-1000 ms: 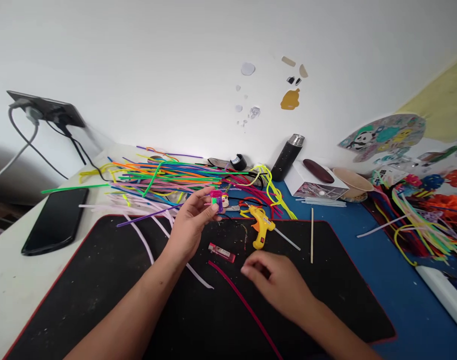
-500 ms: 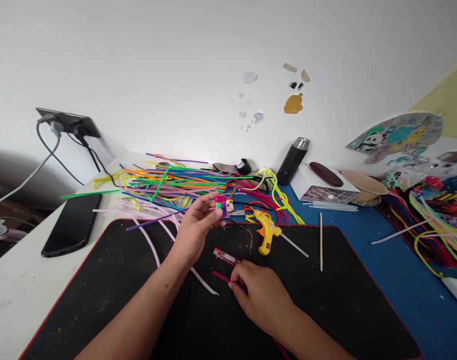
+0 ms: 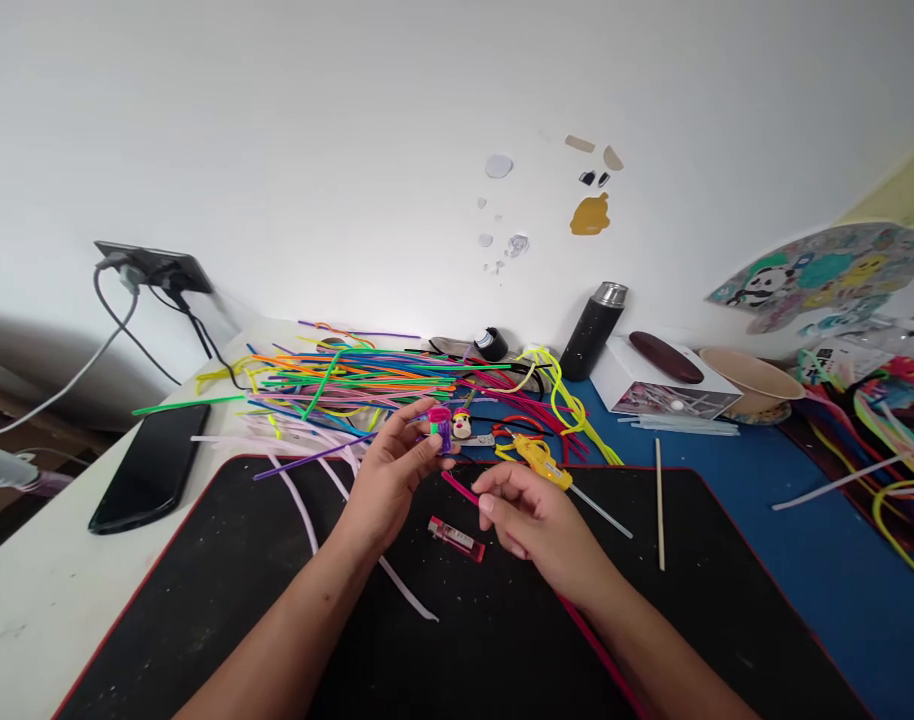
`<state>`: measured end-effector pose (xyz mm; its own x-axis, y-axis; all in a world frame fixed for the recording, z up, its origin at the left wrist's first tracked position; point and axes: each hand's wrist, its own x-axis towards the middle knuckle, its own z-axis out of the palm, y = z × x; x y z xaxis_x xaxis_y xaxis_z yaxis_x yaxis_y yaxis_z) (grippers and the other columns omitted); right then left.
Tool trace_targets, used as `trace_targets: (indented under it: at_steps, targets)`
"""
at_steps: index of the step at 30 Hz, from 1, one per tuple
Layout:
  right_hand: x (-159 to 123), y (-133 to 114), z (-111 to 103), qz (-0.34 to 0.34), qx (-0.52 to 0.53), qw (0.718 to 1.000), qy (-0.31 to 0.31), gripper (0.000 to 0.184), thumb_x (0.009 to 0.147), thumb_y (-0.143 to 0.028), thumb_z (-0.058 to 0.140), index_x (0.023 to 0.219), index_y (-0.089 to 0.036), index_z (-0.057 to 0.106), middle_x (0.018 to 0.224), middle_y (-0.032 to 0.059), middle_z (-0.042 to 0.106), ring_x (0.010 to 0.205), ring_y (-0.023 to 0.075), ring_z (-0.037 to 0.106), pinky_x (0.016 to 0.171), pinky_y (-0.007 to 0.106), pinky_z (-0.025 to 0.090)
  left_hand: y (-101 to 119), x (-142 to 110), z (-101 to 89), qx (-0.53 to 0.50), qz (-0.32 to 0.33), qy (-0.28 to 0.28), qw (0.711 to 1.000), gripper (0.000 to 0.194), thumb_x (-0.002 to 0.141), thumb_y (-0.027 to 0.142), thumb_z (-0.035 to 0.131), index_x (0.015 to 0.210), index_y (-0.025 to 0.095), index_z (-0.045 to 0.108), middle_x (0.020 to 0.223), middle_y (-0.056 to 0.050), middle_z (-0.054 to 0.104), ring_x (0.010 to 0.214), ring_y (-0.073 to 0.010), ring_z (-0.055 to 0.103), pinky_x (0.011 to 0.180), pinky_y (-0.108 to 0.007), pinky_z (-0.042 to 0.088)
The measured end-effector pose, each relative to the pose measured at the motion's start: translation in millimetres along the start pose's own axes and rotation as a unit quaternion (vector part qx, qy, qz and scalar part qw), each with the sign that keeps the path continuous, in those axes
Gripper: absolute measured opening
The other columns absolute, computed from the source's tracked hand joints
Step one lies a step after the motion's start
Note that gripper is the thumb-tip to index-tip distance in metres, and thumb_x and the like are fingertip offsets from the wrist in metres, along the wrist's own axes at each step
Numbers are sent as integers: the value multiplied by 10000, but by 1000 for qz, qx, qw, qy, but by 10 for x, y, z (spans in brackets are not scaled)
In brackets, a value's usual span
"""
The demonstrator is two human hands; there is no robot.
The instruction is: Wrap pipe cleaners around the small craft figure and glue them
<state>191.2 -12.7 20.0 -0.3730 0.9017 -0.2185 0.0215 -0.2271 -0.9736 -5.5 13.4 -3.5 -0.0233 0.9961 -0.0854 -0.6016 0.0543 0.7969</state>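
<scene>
My left hand (image 3: 389, 470) is closed on a small, tightly wound pipe-cleaner piece (image 3: 440, 428) in pink, green and purple, pinched between thumb and fingers. To its right, my right hand (image 3: 536, 520) pinches a magenta pipe cleaner (image 3: 459, 487); the short end points up and left toward the wound piece, apart from it. The rest of that stem passes under my right hand and forearm to the lower edge. On the black mat beneath my hands lies a red lighter (image 3: 457, 538). A yellow glue gun (image 3: 541, 460), partly behind my right hand, has a clear glue stick in it.
A heap of colourful pipe cleaners (image 3: 382, 372) lies along the wall, with pale lilac stems (image 3: 298, 500) crossing the black mat (image 3: 382, 660). A phone (image 3: 151, 470) is at left. A wooden stick (image 3: 659, 505), black flask (image 3: 593, 330) and white box (image 3: 622, 375) are at right.
My right hand has moved up and toward the wound piece with the magenta pipe cleaner, uncovering the whole lighter. The left hand still holds the wound piece; the view has shifted slightly.
</scene>
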Motion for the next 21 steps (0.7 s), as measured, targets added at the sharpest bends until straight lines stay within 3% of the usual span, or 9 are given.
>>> trace_targets:
  at_steps: [3,6,9,16,21]
  targets:
    - [161,-48,-30,-26,18,999,2,385,886,-531,779,1048,-189,712,681,-59,577,449,51,318,453,224,222,20,4,6,-1,-4,11,1000,517,766,242,931,1253,256,758,947,-1,701,815,-168,739,716,-260,605]
    - [308,-99,-14,-80,-31,996,10,329,916,-509,752,990,-189,738,623,-59,526,511,93,421,477,231,289,38,7,19,-3,-6,10,1000,480,748,244,942,1201,237,782,935,-10,715,813,-165,714,716,-272,624]
    - [404,-131,26,-121,-85,989,28,287,940,-473,729,970,-188,745,647,-37,578,550,114,506,507,240,369,48,11,26,-1,-9,3,1000,437,752,236,939,1164,226,793,927,-17,724,818,-164,694,724,-284,641]
    - [418,11,-46,-88,-10,996,24,409,913,-559,739,1079,-185,718,704,-19,649,440,89,463,427,237,315,37,-6,28,1,-26,-1,1000,436,780,226,924,1196,238,793,953,-26,730,829,-173,720,710,-278,638]
    - [413,49,-159,-77,6,996,55,418,933,-557,717,1071,-163,740,605,-58,539,457,82,349,441,238,250,10,-58,55,18,-44,-17,999,406,809,226,899,1200,252,795,989,-35,745,827,-191,754,708,-282,636]
